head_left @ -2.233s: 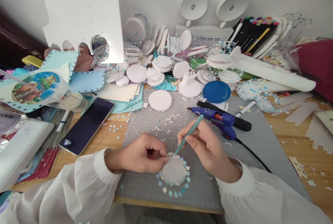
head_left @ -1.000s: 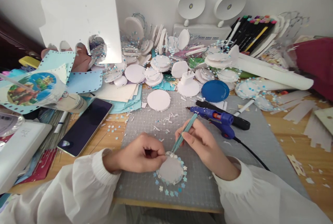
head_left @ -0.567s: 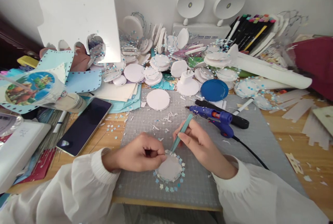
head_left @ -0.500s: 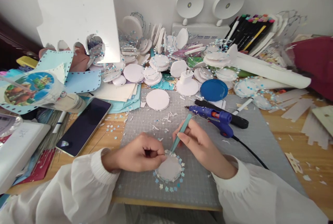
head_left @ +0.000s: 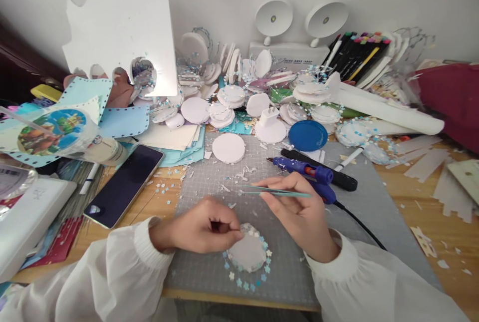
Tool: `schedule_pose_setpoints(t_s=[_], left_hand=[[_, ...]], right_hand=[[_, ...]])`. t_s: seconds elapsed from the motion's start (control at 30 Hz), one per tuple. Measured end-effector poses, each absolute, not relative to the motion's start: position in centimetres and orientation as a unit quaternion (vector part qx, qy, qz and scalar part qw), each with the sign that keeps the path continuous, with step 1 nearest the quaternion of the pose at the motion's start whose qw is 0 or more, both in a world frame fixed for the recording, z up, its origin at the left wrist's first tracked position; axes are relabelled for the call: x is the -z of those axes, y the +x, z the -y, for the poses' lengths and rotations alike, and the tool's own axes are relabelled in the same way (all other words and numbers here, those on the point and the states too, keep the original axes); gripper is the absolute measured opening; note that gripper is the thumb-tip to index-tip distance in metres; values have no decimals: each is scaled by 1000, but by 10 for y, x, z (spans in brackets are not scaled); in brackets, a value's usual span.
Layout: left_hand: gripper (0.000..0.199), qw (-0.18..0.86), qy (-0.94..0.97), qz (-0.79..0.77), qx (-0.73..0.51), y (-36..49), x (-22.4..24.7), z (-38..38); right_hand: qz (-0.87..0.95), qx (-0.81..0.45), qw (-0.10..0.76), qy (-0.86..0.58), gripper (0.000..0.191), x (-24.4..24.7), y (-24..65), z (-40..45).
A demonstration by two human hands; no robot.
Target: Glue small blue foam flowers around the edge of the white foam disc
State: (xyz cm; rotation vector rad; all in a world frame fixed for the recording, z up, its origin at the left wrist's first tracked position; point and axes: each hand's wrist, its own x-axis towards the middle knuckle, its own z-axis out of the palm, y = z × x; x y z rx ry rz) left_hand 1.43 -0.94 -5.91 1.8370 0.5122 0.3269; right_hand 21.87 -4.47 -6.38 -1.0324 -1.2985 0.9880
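A white round disc point(head_left: 247, 253) lies near the front of the grey cutting mat, ringed by a garland of small blue and white stars point(head_left: 253, 287). My left hand point(head_left: 209, 224) is closed in a pinch at the disc's upper left edge; what lies between the fingertips is too small to make out. My right hand point(head_left: 301, 209) grips a pair of teal tweezers point(head_left: 286, 192) above the mat, right of the disc. The tweezers lie nearly level, their tips pointing left and slightly apart. Nothing shows between the tips.
A blue glue gun point(head_left: 305, 168) lies behind my right hand, its black cord running right. A plain white disc point(head_left: 228, 148) and paper scraps rest on the mat. At left are a phone point(head_left: 125, 184) and a plastic cup point(head_left: 103, 150). Decorated discs crowd the back near a two-headed lamp point(head_left: 288, 52).
My right hand has drawn the tweezers up and away from the disc's edge, turning them from steep to nearly level. My left hand keeps its pinch at the disc. The view has shifted slightly.
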Motion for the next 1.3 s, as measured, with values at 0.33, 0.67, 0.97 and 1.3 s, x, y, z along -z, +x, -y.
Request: schedule_pose_setpoints(t_s=[0.33, 0.67, 0.97, 1.3], left_hand=[[39, 563, 783, -197, -174, 15, 66, 10], [55, 656, 614, -361, -252, 16, 62, 7], [55, 706, 502, -387, -318, 18, 66, 5], [52, 702, 504, -394, -314, 18, 64, 3]], right_hand=[[697, -278, 475, -460, 13, 66, 227, 44], [748, -247, 432, -438, 13, 74, 226, 42], [767, -238, 432, -410, 16, 75, 229, 40], [775, -230, 420, -412, 18, 78, 229, 42]])
